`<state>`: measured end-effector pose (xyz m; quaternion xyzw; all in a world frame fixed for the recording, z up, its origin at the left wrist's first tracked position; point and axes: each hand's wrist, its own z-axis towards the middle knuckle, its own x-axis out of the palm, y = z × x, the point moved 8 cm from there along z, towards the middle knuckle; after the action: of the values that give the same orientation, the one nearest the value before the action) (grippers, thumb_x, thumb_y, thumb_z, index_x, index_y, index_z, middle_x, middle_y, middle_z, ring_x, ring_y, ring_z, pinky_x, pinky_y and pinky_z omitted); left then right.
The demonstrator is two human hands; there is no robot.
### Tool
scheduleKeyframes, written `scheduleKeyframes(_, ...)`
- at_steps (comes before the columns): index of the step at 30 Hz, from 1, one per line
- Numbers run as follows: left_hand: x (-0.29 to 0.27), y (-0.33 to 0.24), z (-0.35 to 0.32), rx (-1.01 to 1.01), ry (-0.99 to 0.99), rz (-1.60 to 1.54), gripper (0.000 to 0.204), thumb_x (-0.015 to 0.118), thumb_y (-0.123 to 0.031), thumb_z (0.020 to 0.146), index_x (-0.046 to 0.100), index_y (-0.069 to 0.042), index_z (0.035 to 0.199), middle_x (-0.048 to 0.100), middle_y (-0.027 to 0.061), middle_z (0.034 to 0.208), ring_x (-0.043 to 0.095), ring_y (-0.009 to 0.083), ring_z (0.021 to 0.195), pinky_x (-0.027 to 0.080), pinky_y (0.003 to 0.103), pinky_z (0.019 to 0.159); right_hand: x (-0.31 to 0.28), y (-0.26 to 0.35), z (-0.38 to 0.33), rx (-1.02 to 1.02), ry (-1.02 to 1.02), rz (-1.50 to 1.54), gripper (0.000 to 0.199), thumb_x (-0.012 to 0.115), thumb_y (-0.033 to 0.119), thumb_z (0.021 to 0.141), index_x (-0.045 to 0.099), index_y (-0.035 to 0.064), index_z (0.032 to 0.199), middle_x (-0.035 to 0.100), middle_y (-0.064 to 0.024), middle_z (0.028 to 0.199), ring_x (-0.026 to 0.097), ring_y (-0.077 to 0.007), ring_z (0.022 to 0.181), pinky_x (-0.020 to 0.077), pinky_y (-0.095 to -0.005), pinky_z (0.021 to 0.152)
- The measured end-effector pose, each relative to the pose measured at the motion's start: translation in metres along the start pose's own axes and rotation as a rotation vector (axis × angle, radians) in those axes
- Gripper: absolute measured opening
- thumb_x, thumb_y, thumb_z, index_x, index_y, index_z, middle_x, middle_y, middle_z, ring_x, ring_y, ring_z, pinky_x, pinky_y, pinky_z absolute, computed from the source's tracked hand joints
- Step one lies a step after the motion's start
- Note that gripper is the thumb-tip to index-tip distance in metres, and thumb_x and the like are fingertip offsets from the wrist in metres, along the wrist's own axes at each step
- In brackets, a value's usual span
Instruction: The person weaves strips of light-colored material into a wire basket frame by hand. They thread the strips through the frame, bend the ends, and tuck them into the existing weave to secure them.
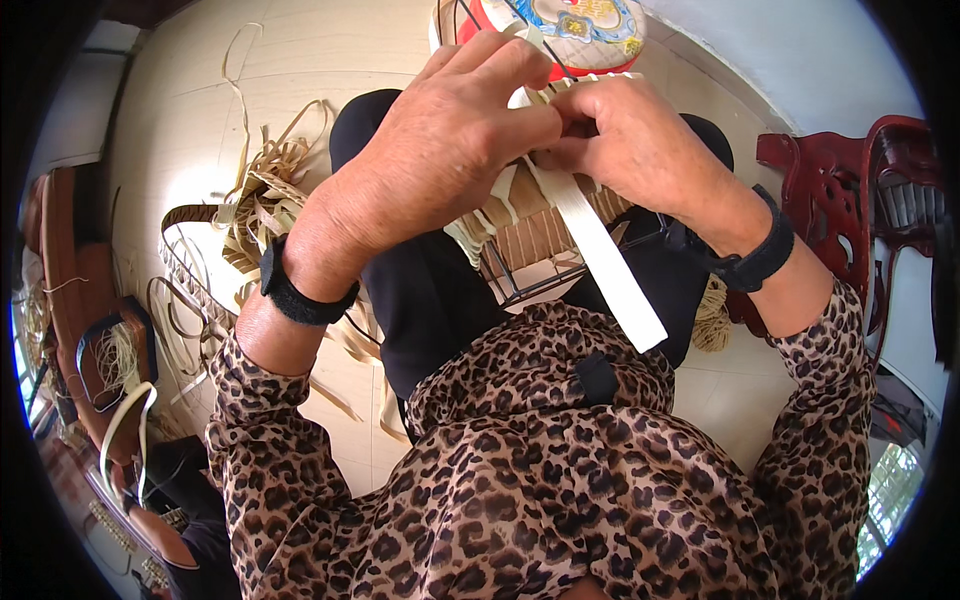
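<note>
A dark-framed piece of weaving (545,240), bound with tan and cream strips, rests across my lap between my knees. Over it my left hand (465,125) is closed, fingers bent round a pale flat weaving strip (605,265). My right hand (635,140) pinches the same strip between thumb and fingers, close beside the left fingertips. The strip's wide free end hangs down toward my waist. My hands cover the spot where the strip meets the weaving.
A round padded stool (590,35) with a red rim stands beyond my hands. Loose tan strips (270,190) lie on the floor at left. A carved dark-red wooden chair (850,200) is at right, near a beige twine bundle (712,315). Another person's arm (165,535) shows at lower left.
</note>
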<state>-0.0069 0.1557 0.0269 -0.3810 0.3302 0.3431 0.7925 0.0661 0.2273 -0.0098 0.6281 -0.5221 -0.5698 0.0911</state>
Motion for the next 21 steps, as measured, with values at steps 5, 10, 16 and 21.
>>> scheduleKeyframes(5, -0.004, 0.008, 0.001, -0.141, -0.078, -0.077, 0.014, 0.069, 0.002, 0.072, 0.066, -0.005, 0.084, 0.057, 0.0112, 0.109, 0.056, 0.0299, 0.103, 0.052, 0.036, 0.080, 0.002, 0.003, 0.001, -0.203, -0.128, -0.011, 0.016, 0.065, 0.010, 0.078, 0.069, -0.0019, 0.088, 0.067, -0.0155, 0.071, 0.067, -0.0236, 0.064, 0.0527, -0.0332, 0.062)
scheduleKeyframes(10, -0.003, 0.013, -0.008, -0.151, -0.017, -0.127, 0.014, 0.070, 0.001, 0.071, 0.068, -0.006, 0.083, 0.058, 0.0113, 0.113, 0.056, 0.0309, 0.107, 0.052, 0.037, 0.082, -0.003, 0.001, 0.002, -0.085, -0.052, 0.009, 0.016, 0.066, 0.010, 0.077, 0.069, -0.0015, 0.087, 0.067, -0.0152, 0.071, 0.067, -0.0225, 0.061, 0.0530, -0.0321, 0.061)
scheduleKeyframes(16, 0.003, 0.007, 0.006, 0.014, 0.079, 0.086, 0.013, 0.072, -0.005, 0.071, 0.070, -0.009, 0.083, 0.058, 0.0083, 0.114, 0.052, 0.0284, 0.113, 0.050, 0.037, 0.087, -0.001, -0.001, 0.000, 0.029, -0.049, 0.052, 0.016, 0.067, 0.009, 0.076, 0.068, -0.0043, 0.086, 0.066, -0.0150, 0.069, 0.067, -0.0196, 0.057, 0.0547, -0.0311, 0.055)
scheduleKeyframes(21, 0.010, 0.004, 0.005, 0.082, 0.124, 0.013, 0.015, 0.073, -0.004, 0.070, 0.070, -0.010, 0.083, 0.057, 0.0072, 0.112, 0.051, 0.0280, 0.113, 0.049, 0.036, 0.087, -0.001, -0.001, 0.001, -0.039, -0.038, 0.016, 0.017, 0.066, 0.007, 0.077, 0.068, -0.0051, 0.088, 0.067, -0.0160, 0.071, 0.068, -0.0219, 0.060, 0.0568, -0.0321, 0.057)
